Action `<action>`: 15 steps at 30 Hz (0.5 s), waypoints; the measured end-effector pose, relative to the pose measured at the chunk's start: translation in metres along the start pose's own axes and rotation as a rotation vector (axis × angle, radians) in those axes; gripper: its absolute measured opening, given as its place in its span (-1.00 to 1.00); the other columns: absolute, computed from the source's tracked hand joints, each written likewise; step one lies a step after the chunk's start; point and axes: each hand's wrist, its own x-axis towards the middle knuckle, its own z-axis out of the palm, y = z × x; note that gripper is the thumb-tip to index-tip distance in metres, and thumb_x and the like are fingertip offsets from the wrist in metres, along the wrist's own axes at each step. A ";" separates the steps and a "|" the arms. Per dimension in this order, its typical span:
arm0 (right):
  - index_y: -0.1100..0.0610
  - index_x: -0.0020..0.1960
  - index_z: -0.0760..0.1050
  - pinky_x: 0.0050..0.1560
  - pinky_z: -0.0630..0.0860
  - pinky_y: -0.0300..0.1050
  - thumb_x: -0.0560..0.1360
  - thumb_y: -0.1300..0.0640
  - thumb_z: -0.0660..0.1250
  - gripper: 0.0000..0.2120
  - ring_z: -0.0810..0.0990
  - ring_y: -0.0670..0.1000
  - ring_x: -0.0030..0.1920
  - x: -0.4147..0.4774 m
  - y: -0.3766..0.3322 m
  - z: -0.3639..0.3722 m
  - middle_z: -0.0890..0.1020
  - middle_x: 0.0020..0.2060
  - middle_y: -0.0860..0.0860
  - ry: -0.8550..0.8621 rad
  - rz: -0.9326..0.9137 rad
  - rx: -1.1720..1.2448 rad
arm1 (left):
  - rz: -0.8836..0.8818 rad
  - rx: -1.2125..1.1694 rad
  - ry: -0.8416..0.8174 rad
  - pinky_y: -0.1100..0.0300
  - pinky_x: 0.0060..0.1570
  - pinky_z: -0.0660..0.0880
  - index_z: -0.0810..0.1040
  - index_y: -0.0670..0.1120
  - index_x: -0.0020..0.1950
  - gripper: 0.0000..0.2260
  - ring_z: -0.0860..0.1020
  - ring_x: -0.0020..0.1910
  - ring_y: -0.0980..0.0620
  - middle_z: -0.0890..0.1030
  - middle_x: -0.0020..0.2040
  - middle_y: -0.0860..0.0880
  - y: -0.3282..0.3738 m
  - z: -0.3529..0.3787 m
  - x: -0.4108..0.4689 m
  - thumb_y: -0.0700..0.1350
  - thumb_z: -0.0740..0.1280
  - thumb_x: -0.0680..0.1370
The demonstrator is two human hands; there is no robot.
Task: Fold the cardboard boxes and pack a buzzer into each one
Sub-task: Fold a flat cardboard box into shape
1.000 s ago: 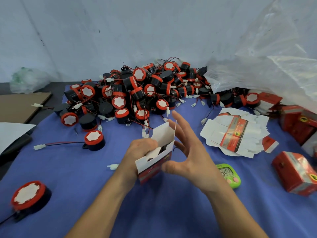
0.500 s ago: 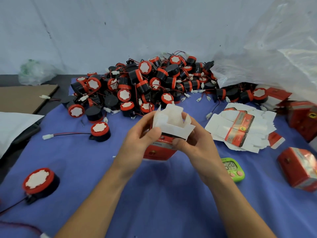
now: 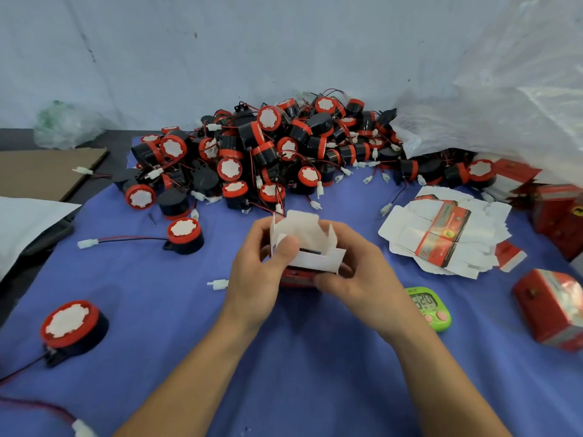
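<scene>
The left hand (image 3: 254, 275) and right hand (image 3: 359, 272) are bare. The left forearm (image 3: 189, 383) and right forearm (image 3: 441, 383) are bare too, slim, uncovered down to the lower edge.

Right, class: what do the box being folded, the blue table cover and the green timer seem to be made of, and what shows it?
The box: thin card, matt white inside, glossy red print outside; its flaps hold sharp creases.
The table cover: matt blue cloth, perhaps felt; it lies in soft wrinkles.
The timer: probably plastic; smooth, shiny green moulded shell.
</scene>
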 end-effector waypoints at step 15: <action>-0.23 0.19 0.54 0.06 0.57 -0.20 0.61 0.14 0.31 -0.71 0.64 -0.21 0.08 -0.007 -0.002 0.035 0.65 -0.02 -0.38 0.489 0.076 -0.249 | 0.047 0.367 0.160 0.43 -0.19 0.45 0.53 0.28 0.08 -0.80 0.60 -0.06 0.25 0.64 -0.04 0.31 -0.004 -0.001 -0.007 -0.08 0.34 0.66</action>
